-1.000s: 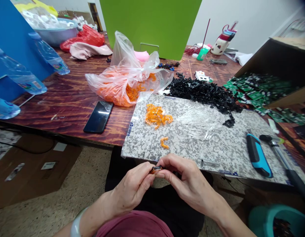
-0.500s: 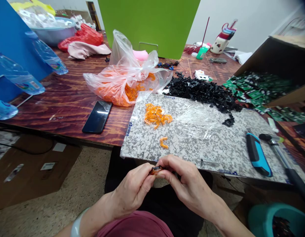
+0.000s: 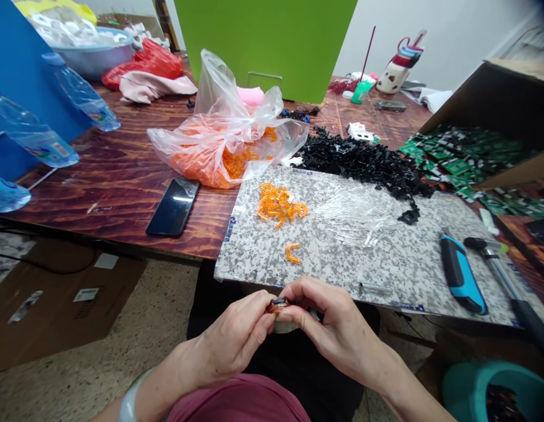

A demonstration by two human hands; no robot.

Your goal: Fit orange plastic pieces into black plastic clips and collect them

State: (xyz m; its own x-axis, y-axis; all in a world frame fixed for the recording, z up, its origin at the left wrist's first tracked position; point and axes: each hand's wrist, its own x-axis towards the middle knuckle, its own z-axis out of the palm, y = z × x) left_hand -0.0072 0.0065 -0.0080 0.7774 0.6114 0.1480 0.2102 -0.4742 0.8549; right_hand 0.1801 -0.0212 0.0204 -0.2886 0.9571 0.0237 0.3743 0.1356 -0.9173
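Note:
Both hands meet over my lap, just below the near edge of a speckled grey board (image 3: 399, 264). My left hand (image 3: 234, 340) and my right hand (image 3: 331, 325) pinch one small orange-and-black clip (image 3: 278, 305) between their fingertips. On the board lie a loose orange clip (image 3: 292, 253), a small heap of orange clips (image 3: 279, 206) and a crumpled clear bag (image 3: 357, 214). Behind the board sits a pile of black plastic parts (image 3: 364, 164).
A clear bag of orange clips (image 3: 219, 146) and a black phone (image 3: 173, 206) lie on the wooden table (image 3: 114, 181). A blue-handled knife (image 3: 462, 275) and a tool (image 3: 509, 281) rest at right. Water bottles (image 3: 81, 94), a cardboard box with green pieces (image 3: 465, 152), a teal bucket (image 3: 496, 392).
Both hands stay together on the small clip, with only slight finger shifts. The view has barely moved.

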